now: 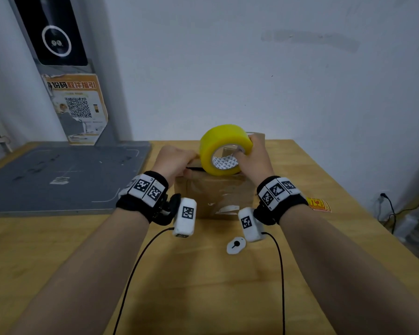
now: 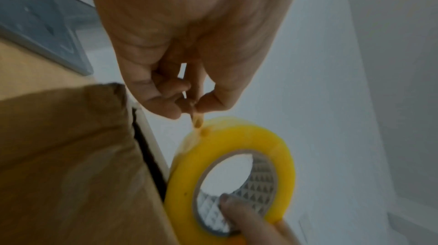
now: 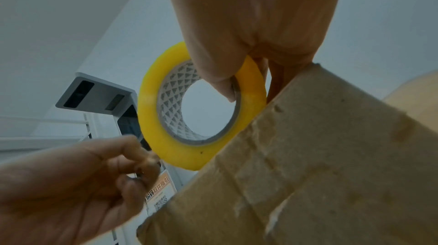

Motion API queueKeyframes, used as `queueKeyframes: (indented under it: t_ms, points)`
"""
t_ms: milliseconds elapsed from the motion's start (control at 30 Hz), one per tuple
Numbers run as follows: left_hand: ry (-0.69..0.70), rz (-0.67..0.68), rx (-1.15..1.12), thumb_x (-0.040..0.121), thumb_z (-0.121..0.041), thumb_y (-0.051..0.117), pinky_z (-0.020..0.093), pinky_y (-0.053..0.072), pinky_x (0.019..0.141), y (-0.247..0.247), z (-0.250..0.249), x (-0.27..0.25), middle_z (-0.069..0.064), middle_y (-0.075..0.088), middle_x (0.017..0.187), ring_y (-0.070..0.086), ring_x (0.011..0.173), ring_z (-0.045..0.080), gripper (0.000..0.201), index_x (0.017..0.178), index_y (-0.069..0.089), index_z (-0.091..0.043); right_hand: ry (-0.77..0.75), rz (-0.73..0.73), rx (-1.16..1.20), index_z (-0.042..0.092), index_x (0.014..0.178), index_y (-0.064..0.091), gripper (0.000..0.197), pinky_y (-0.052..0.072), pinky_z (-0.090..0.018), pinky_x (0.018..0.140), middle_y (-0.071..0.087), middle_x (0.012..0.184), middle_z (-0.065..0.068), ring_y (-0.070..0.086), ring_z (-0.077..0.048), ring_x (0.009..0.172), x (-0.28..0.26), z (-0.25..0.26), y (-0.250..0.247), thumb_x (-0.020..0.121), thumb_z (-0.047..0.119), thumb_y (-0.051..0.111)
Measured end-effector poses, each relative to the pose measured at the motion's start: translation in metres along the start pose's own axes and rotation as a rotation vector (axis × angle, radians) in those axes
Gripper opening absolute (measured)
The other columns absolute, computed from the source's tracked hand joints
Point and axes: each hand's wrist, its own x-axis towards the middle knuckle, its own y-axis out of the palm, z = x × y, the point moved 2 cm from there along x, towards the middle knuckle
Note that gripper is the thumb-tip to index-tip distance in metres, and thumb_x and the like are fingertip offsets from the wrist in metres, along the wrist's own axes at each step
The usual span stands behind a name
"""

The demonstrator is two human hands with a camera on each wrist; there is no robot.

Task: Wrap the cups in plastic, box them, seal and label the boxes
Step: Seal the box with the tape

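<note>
Right hand (image 1: 254, 155) grip holds tape roll (image 1: 224, 148); left hand (image 1: 177, 160) pinches tape end above box (image 1: 215, 192).

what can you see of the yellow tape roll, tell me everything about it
The tape roll is a wide ring of glossy yellow translucent tape wound on a grey cardboard core whose inside is printed with small triangles. It stands on edge at the top of the cardboard box, its open centre facing the camera. The right hand grips it, thumb hooked inside the core and fingers over the outer face. The left hand pinches the free end of the tape at the roll's left side.
</note>
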Motion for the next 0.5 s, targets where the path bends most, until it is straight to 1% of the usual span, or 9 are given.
queueKeyframes:
  t_ms: [67, 167, 233, 300, 333, 367, 433, 467, 500]
  points:
    - [0.025, -0.053, -0.051, 0.090, -0.012, 0.066, 0.030, 0.052, 0.061, -0.011, -0.008, -0.006, 0.005, 0.055, 0.074, 0.052, 0.060, 0.016, 0.012, 0.086, 0.071, -0.002, 0.011, -0.009, -0.041, 0.017, 0.120, 0.053, 0.023, 0.049, -0.035, 0.069, 0.060, 0.087, 0.002, 0.061, -0.020, 0.078, 0.001, 0.000, 0.002, 0.100, 0.019, 0.062]
    - [0.101, -0.093, -0.111, 0.093, -0.013, 0.055, 0.029, 0.050, 0.063, -0.025, -0.025, -0.017, -0.002, 0.053, 0.075, 0.047, 0.067, 0.013, 0.019, 0.080, 0.068, -0.010, 0.019, -0.019, -0.113, 0.021, 0.125, 0.052, 0.026, 0.053, -0.040, 0.077, 0.064, 0.098, -0.002, 0.064, -0.025, 0.086, 0.002, 0.003, 0.006, 0.101, 0.022, 0.060]
    - [0.137, -0.070, -0.074, 0.095, -0.024, 0.060, 0.033, 0.054, 0.071, -0.025, -0.031, -0.021, -0.002, 0.055, 0.080, 0.050, 0.075, 0.015, 0.020, 0.079, 0.067, -0.013, 0.017, -0.025, -0.127, 0.022, 0.128, 0.051, 0.028, 0.054, -0.041, 0.079, 0.065, 0.101, -0.003, 0.065, -0.026, 0.088, 0.002, 0.004, 0.005, 0.101, 0.024, 0.060]
    - [0.160, -0.028, -0.014, 0.094, -0.042, 0.068, 0.039, 0.056, 0.082, -0.021, -0.031, -0.024, 0.000, 0.056, 0.085, 0.055, 0.084, 0.016, 0.032, 0.076, 0.058, -0.017, 0.010, -0.033, -0.120, 0.022, 0.127, 0.052, 0.027, 0.054, -0.040, 0.077, 0.063, 0.096, 0.000, 0.065, -0.025, 0.086, 0.001, 0.005, 0.005, 0.101, 0.023, 0.060]
    - [0.178, -0.011, -0.003, 0.092, -0.044, 0.071, 0.043, 0.056, 0.088, -0.018, -0.030, -0.024, 0.001, 0.054, 0.086, 0.057, 0.088, 0.017, 0.036, 0.073, 0.052, -0.020, 0.007, -0.037, -0.118, 0.022, 0.126, 0.052, 0.027, 0.054, -0.039, 0.076, 0.061, 0.093, 0.002, 0.064, -0.024, 0.085, 0.000, 0.005, 0.005, 0.101, 0.022, 0.059]
    - [0.204, 0.000, 0.000, 0.092, -0.041, 0.072, 0.046, 0.054, 0.092, -0.015, -0.028, -0.023, 0.001, 0.054, 0.087, 0.058, 0.090, 0.018, 0.038, 0.070, 0.048, -0.022, 0.011, -0.040, -0.119, 0.022, 0.126, 0.051, 0.026, 0.054, -0.039, 0.075, 0.060, 0.092, 0.004, 0.064, -0.023, 0.085, -0.001, 0.006, 0.005, 0.101, 0.022, 0.059]
    - [0.268, 0.001, -0.026, 0.092, -0.029, 0.073, 0.044, 0.052, 0.096, -0.010, -0.027, -0.024, 0.000, 0.066, 0.094, 0.064, 0.096, 0.014, 0.036, 0.070, 0.045, -0.021, 0.033, -0.045, -0.125, 0.023, 0.126, 0.050, 0.026, 0.055, -0.039, 0.075, 0.060, 0.093, 0.004, 0.064, -0.023, 0.085, -0.003, 0.007, 0.004, 0.101, 0.023, 0.059]
    - [0.292, -0.020, -0.043, 0.091, -0.024, 0.073, 0.044, 0.054, 0.099, -0.009, -0.027, -0.025, 0.006, 0.073, 0.098, 0.069, 0.100, 0.011, 0.035, 0.071, 0.045, -0.020, 0.044, -0.046, -0.132, 0.023, 0.126, 0.050, 0.026, 0.055, -0.040, 0.077, 0.062, 0.094, 0.002, 0.064, -0.024, 0.086, -0.003, 0.006, 0.004, 0.102, 0.024, 0.059]
    - [0.310, -0.048, -0.051, 0.089, -0.021, 0.074, 0.045, 0.055, 0.099, -0.009, -0.026, -0.025, 0.015, 0.075, 0.099, 0.072, 0.102, 0.011, 0.034, 0.072, 0.046, -0.019, 0.053, -0.046, -0.141, 0.024, 0.127, 0.050, 0.026, 0.055, -0.041, 0.077, 0.063, 0.096, 0.000, 0.065, -0.025, 0.087, -0.003, 0.006, 0.004, 0.102, 0.025, 0.058]
